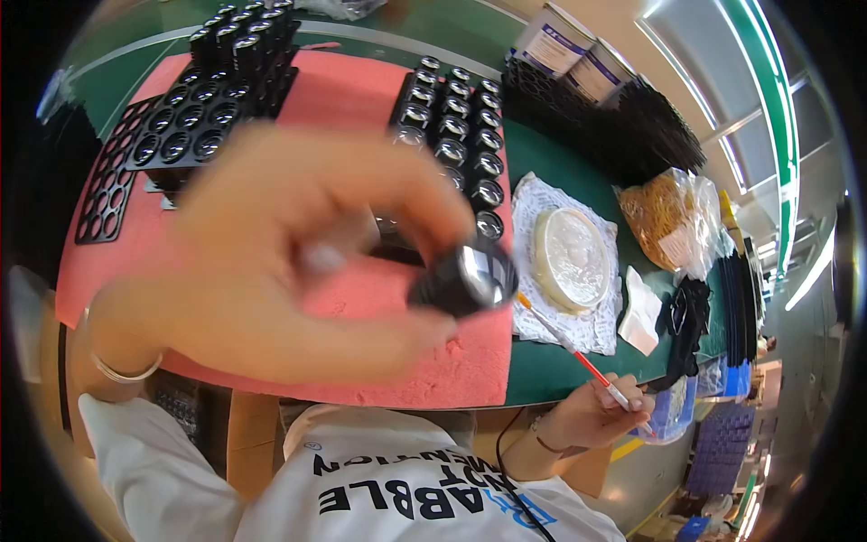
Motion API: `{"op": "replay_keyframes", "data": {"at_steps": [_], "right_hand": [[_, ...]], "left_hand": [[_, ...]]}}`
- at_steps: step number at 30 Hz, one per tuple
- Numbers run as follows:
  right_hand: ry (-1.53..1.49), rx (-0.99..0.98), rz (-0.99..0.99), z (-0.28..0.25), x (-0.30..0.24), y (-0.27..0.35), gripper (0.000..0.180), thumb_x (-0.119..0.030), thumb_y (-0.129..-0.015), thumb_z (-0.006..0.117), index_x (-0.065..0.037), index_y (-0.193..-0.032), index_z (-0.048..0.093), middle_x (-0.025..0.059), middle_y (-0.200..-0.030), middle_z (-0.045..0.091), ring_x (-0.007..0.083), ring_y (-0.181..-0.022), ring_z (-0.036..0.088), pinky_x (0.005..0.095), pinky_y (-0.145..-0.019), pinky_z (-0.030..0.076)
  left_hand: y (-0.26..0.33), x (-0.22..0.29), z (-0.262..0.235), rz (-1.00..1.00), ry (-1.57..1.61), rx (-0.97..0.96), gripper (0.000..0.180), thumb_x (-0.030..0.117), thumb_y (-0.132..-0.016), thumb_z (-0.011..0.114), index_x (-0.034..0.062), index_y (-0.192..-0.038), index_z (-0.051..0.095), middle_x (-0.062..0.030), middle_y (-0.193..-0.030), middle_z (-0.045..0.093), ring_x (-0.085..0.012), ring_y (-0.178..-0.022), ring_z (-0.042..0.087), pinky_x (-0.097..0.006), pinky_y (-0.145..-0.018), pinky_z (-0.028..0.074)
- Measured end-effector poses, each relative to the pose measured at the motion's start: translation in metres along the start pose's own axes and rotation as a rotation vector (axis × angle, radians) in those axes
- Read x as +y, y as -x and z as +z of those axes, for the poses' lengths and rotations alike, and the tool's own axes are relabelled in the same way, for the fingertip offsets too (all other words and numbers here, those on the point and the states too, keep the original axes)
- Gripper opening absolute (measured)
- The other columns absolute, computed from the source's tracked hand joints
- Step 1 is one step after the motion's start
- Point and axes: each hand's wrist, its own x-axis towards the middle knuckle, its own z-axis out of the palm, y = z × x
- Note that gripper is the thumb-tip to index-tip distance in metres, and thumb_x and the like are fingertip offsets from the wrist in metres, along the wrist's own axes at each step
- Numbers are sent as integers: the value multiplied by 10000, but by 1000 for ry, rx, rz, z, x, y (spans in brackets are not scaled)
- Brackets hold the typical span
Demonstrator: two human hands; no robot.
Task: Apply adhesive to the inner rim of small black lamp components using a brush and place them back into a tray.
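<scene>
My left hand (239, 271), large and blurred near the camera, pinches a small black cylinder with a glossy end (474, 277) between thumb and fingertips. Lower right, my right hand (607, 411) grips a thin paintbrush (582, 359) by its red and white handle. The brush's orange tip points up and left, close to the cylinder's right edge; whether they touch I cannot tell. Behind the left hand, rows of similar black cylinders (488, 165) stand in a black rack, partly covered by my fingers.
A pink foam mat (452, 370) lies on the green table (533, 384). More cylinders fill a stacked rack (194, 116), with an empty holed tray (104, 194) beside it. To the right are a round dish (573, 259), a folded white cloth (641, 309), a bag of rubber bands (673, 221) and tins (553, 43).
</scene>
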Motion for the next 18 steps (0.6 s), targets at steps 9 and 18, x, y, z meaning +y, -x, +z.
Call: {"op": "replay_keyframes", "data": {"at_steps": [9, 18], "right_hand": [[-148, 85, 27, 11, 1, 0, 159, -179, -877, 436, -50, -892, 527, 20, -787, 513, 70, -694, 458, 193, -627, 418], [-22, 111, -41, 3, -1, 3, 222, -227, -903, 370, -47, -800, 452, 26, -779, 484, 92, -655, 397, 207, -590, 362]], "left_hand": [[20, -32, -90, -204, -635, 535, 281, 169, -752, 571, -17, -954, 513, -31, -849, 517, -63, -773, 471, -180, -693, 368], [12, -78, -84, -382, -587, 418, 282, 156, -690, 639, -71, -796, 510, -26, -627, 494, -84, -620, 485, -226, -588, 404]]}}
